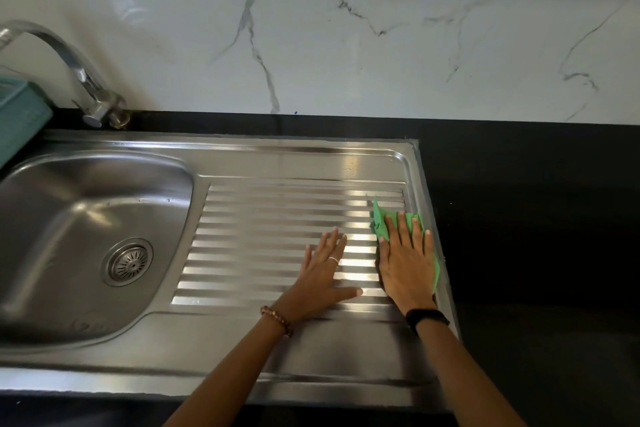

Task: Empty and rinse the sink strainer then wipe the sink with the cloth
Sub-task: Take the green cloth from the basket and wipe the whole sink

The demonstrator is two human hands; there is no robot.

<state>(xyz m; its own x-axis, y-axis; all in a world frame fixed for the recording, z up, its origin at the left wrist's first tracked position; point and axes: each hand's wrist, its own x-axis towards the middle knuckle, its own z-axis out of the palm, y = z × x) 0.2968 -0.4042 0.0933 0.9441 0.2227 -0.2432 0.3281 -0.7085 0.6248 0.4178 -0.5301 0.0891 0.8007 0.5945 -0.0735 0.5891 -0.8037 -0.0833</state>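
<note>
both hands are flat on the ribbed drainboard (pixel 277 239) of the steel sink (pixel 242 350). the right hand (pixel 407 269) has its fingers straight and spread a bit, pressing a green cloth (pixel 381 218) down at the drainboard's right edge — the cloth pokes out past the fingertips toward the back and shows again as a thin strip along the outer side of the hand, so most of it is hidden under the palm. the left hand (pixel 323 276) lies just beside it, apart from the cloth, palm down on the bare ridges with fingers straight and thumb stuck out toward the right hand, holding nothing. there's a thin ring (pixel 333 260) on one finger, a beaded bracelet (pixel 277 321) on the left wrist and a black band (pixel 426 319) on the right wrist.

the sink strainer (pixel 126 262) sits in the drain at the bottom of the basin (pixel 69 218), over at the left end of the sink, well apart from both hands. can't tell if there's anything caught in it.

behind the basin's back edge a chrome tap (pixel 83 76) arches off to the left — next to it, at the far left edge, is a teal basket-like container (pixel 20 114), cut off by the frame. the black worktop (pixel 519 218) runs around the sink, with a white marble-look wall (pixel 346 28) behind it.
</note>
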